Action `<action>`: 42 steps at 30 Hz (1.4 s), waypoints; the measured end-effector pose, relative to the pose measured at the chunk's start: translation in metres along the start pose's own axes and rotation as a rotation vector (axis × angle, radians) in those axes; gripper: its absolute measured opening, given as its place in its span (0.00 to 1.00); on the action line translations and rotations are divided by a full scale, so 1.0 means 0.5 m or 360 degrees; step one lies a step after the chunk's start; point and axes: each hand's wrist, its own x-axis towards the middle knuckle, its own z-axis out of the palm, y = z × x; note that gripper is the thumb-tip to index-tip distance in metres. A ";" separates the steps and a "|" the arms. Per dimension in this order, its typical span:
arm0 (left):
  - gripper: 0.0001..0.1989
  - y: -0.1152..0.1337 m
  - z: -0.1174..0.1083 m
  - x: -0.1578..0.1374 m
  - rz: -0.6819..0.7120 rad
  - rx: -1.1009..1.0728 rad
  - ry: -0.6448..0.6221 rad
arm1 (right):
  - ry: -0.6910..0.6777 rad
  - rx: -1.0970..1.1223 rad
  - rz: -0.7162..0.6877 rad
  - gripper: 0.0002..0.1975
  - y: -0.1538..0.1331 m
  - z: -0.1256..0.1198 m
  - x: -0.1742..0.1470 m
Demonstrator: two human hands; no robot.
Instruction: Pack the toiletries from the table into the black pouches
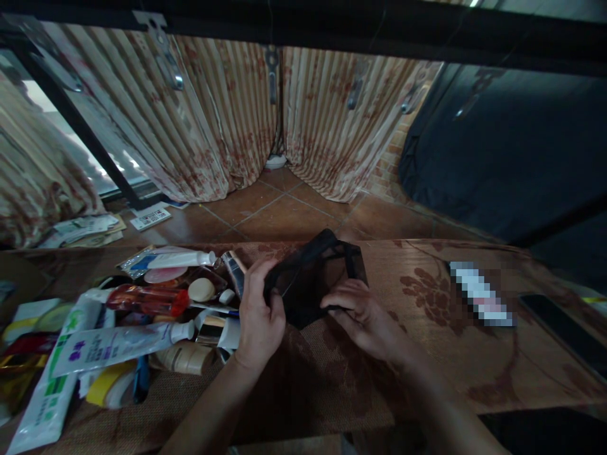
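Black mesh is pinched at two sides: the pouch (pixel 308 272) is held above the middle of the patterned tablecloth (pixel 441 360), its left side gripped between the thumb and bent fingers of the left hand (pixel 260 309), which is held upright with the knuckles raised. By the right hand (pixel 353 309), angled inward from the lower right, a dark edge is nipped between thumb and curled fingers. Purple characters are printed on a white tube (pixel 118 346) and green marks on a longer tube (pixel 47 388); neither can be read with certainty. The left hand is closely bordered by the heap, a red translucent handle (pixel 147 299) included. Bare cloth is left between the right hand and a pixelated item (pixel 481 294), beyond which a dark phone (pixel 564 325) is seen; the table's far edge is overlapped by the pouch's top
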 end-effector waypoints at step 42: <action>0.06 0.009 -0.027 0.009 0.0199 -0.0237 -0.0492 | 0.0665 0.0227 -0.0048 0.13 -0.007 -0.004 -0.005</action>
